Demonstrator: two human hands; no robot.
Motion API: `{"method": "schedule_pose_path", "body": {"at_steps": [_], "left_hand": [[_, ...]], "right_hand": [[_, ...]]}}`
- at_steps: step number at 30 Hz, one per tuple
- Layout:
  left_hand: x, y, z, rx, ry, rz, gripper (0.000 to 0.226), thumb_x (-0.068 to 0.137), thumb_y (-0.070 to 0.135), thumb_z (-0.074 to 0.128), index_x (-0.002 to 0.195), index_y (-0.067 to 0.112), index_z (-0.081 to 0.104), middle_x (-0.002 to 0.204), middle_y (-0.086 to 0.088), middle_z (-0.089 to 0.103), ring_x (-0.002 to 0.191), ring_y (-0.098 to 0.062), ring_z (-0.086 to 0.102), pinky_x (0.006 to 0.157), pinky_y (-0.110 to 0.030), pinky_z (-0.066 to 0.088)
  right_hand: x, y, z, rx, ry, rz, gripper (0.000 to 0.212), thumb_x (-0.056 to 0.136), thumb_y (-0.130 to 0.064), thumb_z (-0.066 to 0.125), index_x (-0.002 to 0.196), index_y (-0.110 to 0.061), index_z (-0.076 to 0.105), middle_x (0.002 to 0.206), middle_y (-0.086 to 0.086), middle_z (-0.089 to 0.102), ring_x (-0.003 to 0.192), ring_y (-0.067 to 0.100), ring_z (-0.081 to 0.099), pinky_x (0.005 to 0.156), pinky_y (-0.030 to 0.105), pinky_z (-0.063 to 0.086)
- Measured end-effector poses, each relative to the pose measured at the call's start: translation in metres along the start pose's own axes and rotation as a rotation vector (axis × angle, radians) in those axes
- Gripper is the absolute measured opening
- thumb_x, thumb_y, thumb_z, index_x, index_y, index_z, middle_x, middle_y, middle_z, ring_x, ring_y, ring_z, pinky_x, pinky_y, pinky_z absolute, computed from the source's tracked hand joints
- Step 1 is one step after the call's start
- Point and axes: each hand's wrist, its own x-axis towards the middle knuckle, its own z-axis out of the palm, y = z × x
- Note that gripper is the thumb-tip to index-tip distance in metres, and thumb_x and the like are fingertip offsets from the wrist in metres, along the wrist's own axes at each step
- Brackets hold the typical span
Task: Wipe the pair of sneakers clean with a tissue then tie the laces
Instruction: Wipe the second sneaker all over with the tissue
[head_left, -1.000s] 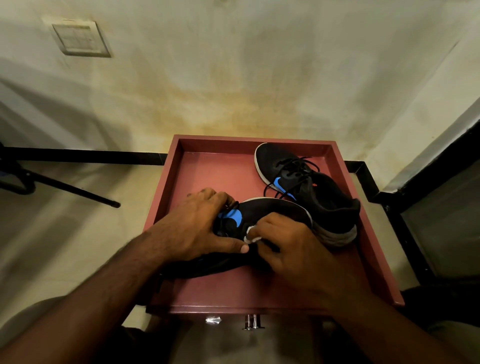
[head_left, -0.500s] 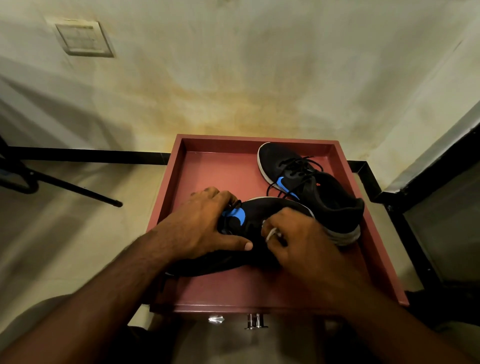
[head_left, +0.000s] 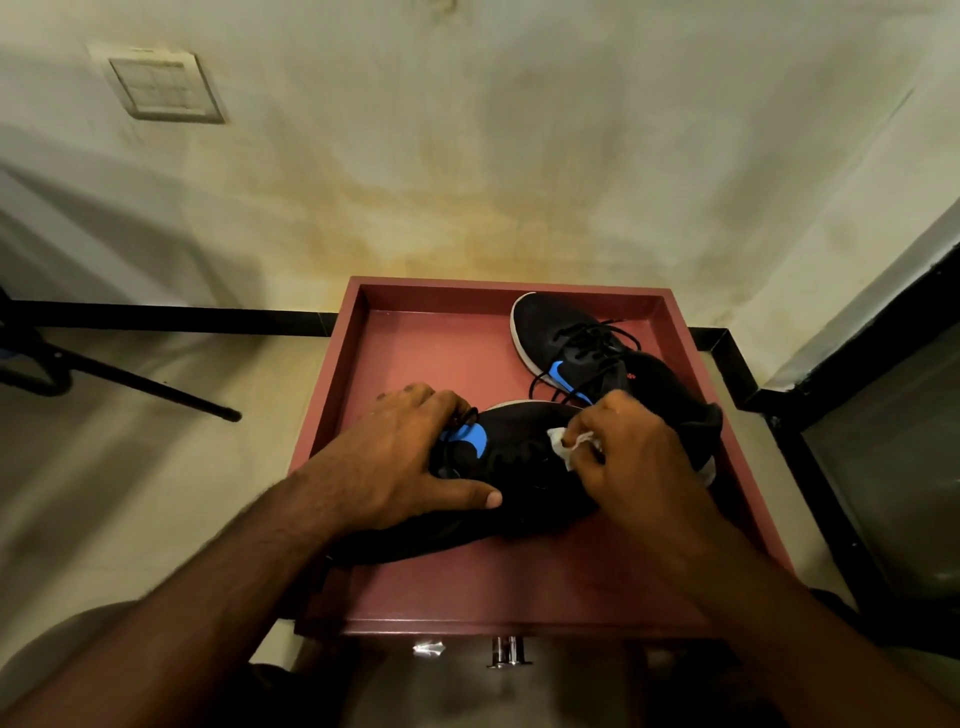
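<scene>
Two black sneakers with blue logos lie in a red tray (head_left: 415, 338). The near sneaker (head_left: 524, 457) lies on its side across the tray's middle. My left hand (head_left: 400, 457) grips it over the laces, thumb stretched along its side. My right hand (head_left: 634, 457) pinches a small crumpled white tissue (head_left: 569, 444) against the sneaker's upper near the toe. The far sneaker (head_left: 571, 343) rests at the tray's back right, its black laces loose; my right hand covers part of its heel.
The tray sits on a low stand with a metal knob (head_left: 506, 652) at its front edge. A stained wall rises behind it, with a switch plate (head_left: 161, 85) at upper left. A black rod (head_left: 150, 387) crosses the floor at left; a dark frame (head_left: 831, 467) stands at right.
My right hand has slid the tissue up and to the right along the near sneaker toward the toe. My left hand keeps the same hold on the sneaker.
</scene>
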Motion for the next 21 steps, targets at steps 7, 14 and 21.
{"method": "schedule_pose_path", "body": {"at_steps": [7,14,21], "left_hand": [[0.003,0.001,0.000,0.040,0.004,0.007,0.087,0.072,0.090,0.056,0.137,0.033,0.044,0.119,0.012,0.048,0.108,-0.009,0.046,0.095,-0.030,0.046],[0.000,0.000,0.001,0.064,0.017,0.031,0.084,0.076,0.091,0.049,0.138,0.034,0.044,0.117,0.012,0.047,0.106,-0.009,0.046,0.094,-0.029,0.046],[0.000,0.000,0.000,0.066,0.015,0.039,0.082,0.078,0.090,0.048,0.137,0.033,0.044,0.117,0.012,0.047,0.106,-0.008,0.046,0.095,-0.029,0.046]], "right_hand": [[-0.028,-0.026,0.010,0.059,-0.264,-0.151,0.010,0.087,-0.020,0.068,0.096,-0.020,0.064,0.100,-0.007,0.053,0.090,0.013,0.059,0.076,0.027,0.051],[-0.016,-0.008,0.001,0.003,-0.157,-0.073,0.009,0.089,-0.014,0.068,0.096,-0.020,0.067,0.101,-0.009,0.052,0.090,0.010,0.058,0.075,0.011,0.040],[-0.015,-0.003,-0.008,0.256,-0.084,-0.036,0.011,0.087,-0.024,0.073,0.098,-0.020,0.073,0.102,-0.010,0.060,0.091,0.002,0.064,0.078,0.018,0.055]]}}
